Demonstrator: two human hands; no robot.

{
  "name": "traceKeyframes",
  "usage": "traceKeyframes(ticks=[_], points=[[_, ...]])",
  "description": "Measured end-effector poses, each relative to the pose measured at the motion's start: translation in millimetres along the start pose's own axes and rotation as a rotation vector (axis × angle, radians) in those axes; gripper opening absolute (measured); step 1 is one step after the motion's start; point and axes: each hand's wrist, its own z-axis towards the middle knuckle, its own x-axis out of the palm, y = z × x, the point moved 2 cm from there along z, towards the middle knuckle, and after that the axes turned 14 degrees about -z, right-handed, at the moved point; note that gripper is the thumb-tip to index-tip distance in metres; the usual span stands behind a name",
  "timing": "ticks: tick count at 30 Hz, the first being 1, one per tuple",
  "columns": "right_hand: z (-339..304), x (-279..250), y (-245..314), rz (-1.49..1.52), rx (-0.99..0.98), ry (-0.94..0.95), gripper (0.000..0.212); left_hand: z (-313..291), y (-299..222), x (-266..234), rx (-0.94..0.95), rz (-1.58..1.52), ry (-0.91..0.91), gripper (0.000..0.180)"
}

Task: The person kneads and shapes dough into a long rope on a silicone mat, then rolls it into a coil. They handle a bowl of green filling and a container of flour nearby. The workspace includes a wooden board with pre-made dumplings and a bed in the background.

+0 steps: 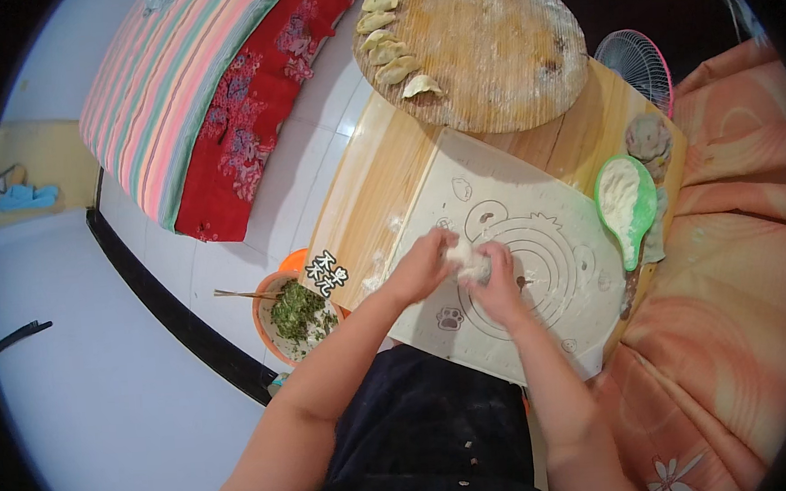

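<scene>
Holding a pale lump of dough (472, 266) between them, the left hand (425, 263) and right hand (497, 284) meet above the white mat (497, 181) with its printed animal drawing. Each grip is nearly closed, fingers curled around the dough from either side; how deeply they press cannot be told. The mat lies on the wooden desk (359, 203).

Just beyond the desk's left corner, and partly hidden by it, an orange bowl (259, 318) holds chopped green filling (296, 310) with whitish bits among it. Chopsticks (241, 294) lean across its left rim, sticking outward. Behind it shows part of a brighter orange container (294, 260), its contents hidden.

At the desk's right edge a green scoop (631, 256) carries a heap of white flour (619, 194), its handle toward the person. At the far end sits a round wooden board (489, 51), flour-dusted, with dumplings (396, 70) lined along its left edge.
</scene>
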Motion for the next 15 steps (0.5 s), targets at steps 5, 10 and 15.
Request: traceKeyframes(ticks=[5,10,15], points=[[-44.9,36.5,-5.4,-0.096,-0.119,-0.239,0.045,-48.5,2.1,21.2,0.312,0.563,0.016,0.043],[-12.2,27.0,0.3,-0.258,0.007,-0.108,0.043,-24.0,14.9,27.4,0.272,0.815,-0.128,0.045],[45.2,-2.8,25.5,-0.203,0.222,0.058,0.051,28.2,10.0,15.2,-0.046,0.641,-0.208,0.043]])
